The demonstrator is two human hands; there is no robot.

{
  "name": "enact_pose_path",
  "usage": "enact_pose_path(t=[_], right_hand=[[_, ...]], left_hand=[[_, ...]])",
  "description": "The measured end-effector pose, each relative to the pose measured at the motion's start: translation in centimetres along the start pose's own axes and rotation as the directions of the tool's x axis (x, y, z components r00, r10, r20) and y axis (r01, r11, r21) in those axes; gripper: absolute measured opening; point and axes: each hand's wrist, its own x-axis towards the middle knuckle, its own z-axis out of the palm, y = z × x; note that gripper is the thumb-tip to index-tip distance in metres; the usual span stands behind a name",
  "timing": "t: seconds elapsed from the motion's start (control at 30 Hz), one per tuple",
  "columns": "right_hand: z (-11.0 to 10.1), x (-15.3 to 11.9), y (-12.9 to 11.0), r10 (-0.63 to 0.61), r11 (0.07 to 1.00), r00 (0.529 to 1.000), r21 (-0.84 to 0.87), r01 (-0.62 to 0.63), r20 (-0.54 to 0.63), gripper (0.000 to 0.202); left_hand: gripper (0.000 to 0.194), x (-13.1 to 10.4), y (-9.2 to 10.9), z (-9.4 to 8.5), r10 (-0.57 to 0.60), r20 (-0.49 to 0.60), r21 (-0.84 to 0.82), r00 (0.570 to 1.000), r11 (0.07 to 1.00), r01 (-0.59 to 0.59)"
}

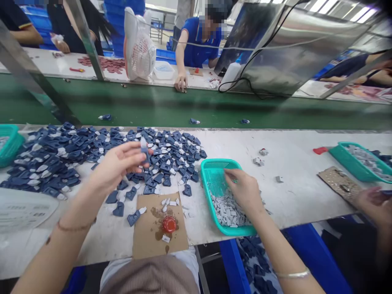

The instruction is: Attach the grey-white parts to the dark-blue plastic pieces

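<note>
My left hand [127,159] pinches a dark blue plastic part [145,153] with a pale tip pointing up. It is raised over a large pile of similar blue and white parts [165,155]. My right hand [243,188] reaches into a green plastic basket [204,171] holding many small light grey plastic pieces [228,208]. Its fingers are bent above the pieces; whether one is between them is hidden. In front of me lies a cardboard sheet [143,241] with wet stains, a small red cap [169,224] and several grey pieces.
A clear plastic container [24,208] stands at the left, near another green basket [9,151]. A blue crate [234,269] sits below the table edge. At the right, a co-worker's hand [373,204] is beside cardboard. Across a green belt [147,106], a person in blue works.
</note>
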Motion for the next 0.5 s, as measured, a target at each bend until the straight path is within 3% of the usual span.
enact_pose_path(t=[0.13,0.3,0.5], right_hand=[[-1.4,-3.5,-5.2,-0.038,0.978,0.998,0.204,0.047,-0.048,0.020],[-0.6,-8.4,-12.0,-0.246,0.851,0.959,0.505,0.145,0.140,0.012],[0.7,-9.6,-13.9,-0.334,0.855,0.916,0.481,0.195,0.223,0.016]], left_hand=[[0.044,-5.7,-5.0,-0.1,-0.142,0.017,-0.082,0.990,0.986,0.143],[0.042,-10.2,-9.6,0.3,-0.242,-0.005,-0.190,0.970,0.953,0.236],[0.039,-12.2,-11.9,0.5,-0.248,-0.067,-0.242,0.966,0.944,0.226]])
